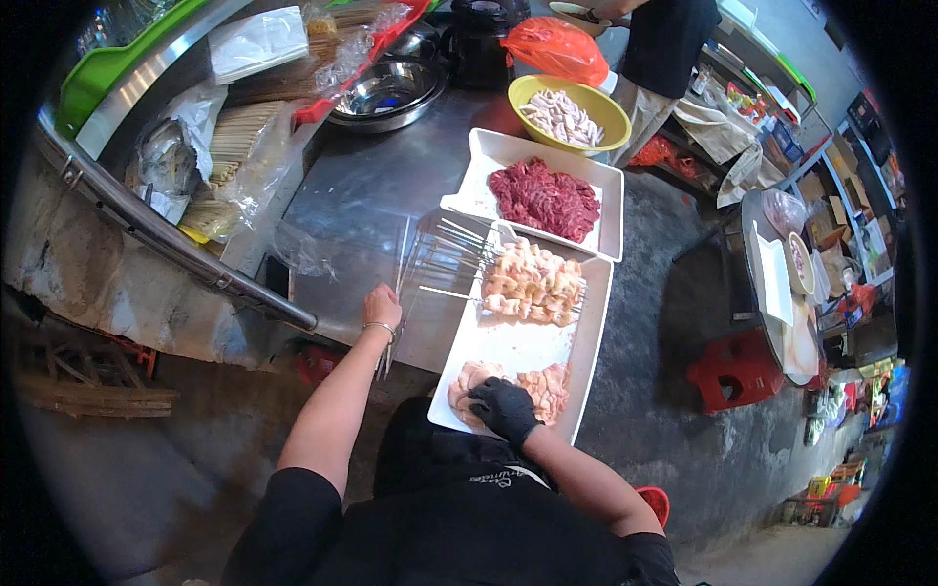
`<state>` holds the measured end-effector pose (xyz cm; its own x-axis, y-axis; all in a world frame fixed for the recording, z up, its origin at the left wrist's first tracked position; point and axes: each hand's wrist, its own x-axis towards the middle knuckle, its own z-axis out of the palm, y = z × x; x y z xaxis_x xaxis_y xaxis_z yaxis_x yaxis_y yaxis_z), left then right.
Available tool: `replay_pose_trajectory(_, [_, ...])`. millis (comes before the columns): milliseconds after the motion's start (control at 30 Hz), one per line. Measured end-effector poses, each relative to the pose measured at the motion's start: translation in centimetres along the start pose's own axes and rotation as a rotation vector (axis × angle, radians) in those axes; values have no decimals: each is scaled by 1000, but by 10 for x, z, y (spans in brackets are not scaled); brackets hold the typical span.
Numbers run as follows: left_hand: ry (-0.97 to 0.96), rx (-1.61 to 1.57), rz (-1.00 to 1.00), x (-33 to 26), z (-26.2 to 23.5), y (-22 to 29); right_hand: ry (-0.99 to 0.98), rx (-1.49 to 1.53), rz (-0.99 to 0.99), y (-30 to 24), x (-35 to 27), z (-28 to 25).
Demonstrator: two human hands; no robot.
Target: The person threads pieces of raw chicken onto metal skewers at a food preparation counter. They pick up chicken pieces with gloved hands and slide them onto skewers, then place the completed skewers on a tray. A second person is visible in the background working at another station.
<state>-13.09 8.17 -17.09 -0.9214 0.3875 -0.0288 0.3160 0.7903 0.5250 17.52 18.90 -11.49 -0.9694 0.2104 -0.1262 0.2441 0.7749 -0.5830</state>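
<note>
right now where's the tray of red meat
In the head view the white tray of red meat sits right of centre on the steel table, between the yellow bowl and the skewer tray.

Fingertips of the gloved right hand (503, 408) buried in the raw meat pile (508, 386) at the tray's (508, 342) near end, left hand's (382, 308) grip at the counter's (371, 195) near edge unclear, person at the far edge (664, 44) cut off by the frame

The desk (371, 186) is dull brushed metal, the trays (508, 347) glossy white plastic, the skewers (445, 262) pale wood.
</note>
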Motion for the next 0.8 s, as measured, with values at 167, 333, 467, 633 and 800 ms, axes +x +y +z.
replay_pose_trajectory(167, [45, -86, 2, -10, -28, 8, 29, -38, -69, 7, 7, 0])
replay_pose_trajectory(333, [-13, -186, -4, -7, -21, -21, 27, 75, 42, 10, -1, -7])
replay_pose_trajectory(467, [94, -88, 70, -14, -17, -2, 42, 42, -25, 10, 2, -5])
replay_pose_trajectory(633, [-22, -411, -32, -26, -47, 21, 48, 703, 125, 56, -9, 0])
replay_pose_trajectory(800, [93, -492, 111, -106, -108, 42, 0, 1409, 353, 54, -29, -26])
